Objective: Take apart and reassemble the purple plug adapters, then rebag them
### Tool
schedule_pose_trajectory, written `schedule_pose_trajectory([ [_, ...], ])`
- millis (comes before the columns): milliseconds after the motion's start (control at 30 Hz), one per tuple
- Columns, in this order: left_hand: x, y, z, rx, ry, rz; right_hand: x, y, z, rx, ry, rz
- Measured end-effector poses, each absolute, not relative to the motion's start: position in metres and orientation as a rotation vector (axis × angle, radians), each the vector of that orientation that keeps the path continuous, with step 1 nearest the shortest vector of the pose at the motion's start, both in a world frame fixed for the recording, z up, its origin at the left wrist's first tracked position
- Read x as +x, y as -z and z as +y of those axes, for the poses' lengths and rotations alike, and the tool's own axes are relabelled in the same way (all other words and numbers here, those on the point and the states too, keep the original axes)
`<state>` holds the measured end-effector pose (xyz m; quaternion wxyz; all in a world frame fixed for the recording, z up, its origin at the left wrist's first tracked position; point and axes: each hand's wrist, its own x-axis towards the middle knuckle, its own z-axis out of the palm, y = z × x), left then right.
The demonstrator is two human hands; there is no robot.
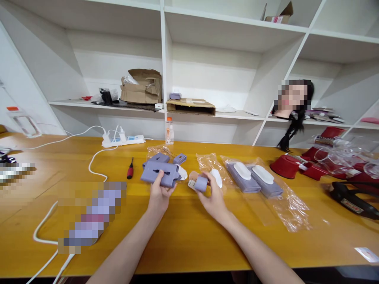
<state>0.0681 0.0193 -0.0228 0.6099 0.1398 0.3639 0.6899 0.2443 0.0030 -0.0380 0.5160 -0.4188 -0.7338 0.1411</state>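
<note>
My left hand (160, 195) is closed around a flat lilac plastic housing (148, 174) with a dark slot, thumb on its upper face. Between the thumb and fingers of my right hand (214, 199) is a small lilac block-shaped piece (201, 184). The two pieces are apart, both just above the table. Thin dark wire (192, 182) shows between the hands; what it joins is unclear. Behind the housing lie another lilac part (160, 157) and a small lilac piece (179, 159). A white rounded part (217, 177) sits behind my right hand, partly hidden.
Two lilac units (247, 186) with white oval tops lie on clear plastic wrap (291, 213) to the right. A red-handled screwdriver (130, 171), power strip (130, 140) and bottle (169, 134) are further back. White cables (96, 157) cross the left; red devices (286, 166) stand right.
</note>
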Motion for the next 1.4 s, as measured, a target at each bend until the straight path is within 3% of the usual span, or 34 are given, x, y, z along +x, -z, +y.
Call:
schedule_pose_trajectory([
  [100,0.071,0.026,0.019,0.365,-1.523,0.861,0.248,0.039,0.003,-0.868,-0.008,-1.980],
  [267,0.082,0.032,0.013,0.478,-1.418,0.859,0.249,0.046,0.005,-0.754,0.278,-2.027],
  [600,0.087,0.028,0.004,0.460,-1.261,0.759,0.245,0.047,0.002,-0.635,0.462,-2.181],
  [867,0.088,0.030,0.008,0.395,-1.346,0.716,0.230,0.042,-0.007,-0.736,-0.182,-1.987],
  [1167,0.093,0.035,0.007,0.478,-1.573,0.732,0.221,0.039,-0.007,-0.828,-1.341,-1.293],
  [1400,0.091,0.030,0.007,0.439,-1.587,0.729,0.220,0.034,-0.009,-0.879,-1.477,-1.070],
])
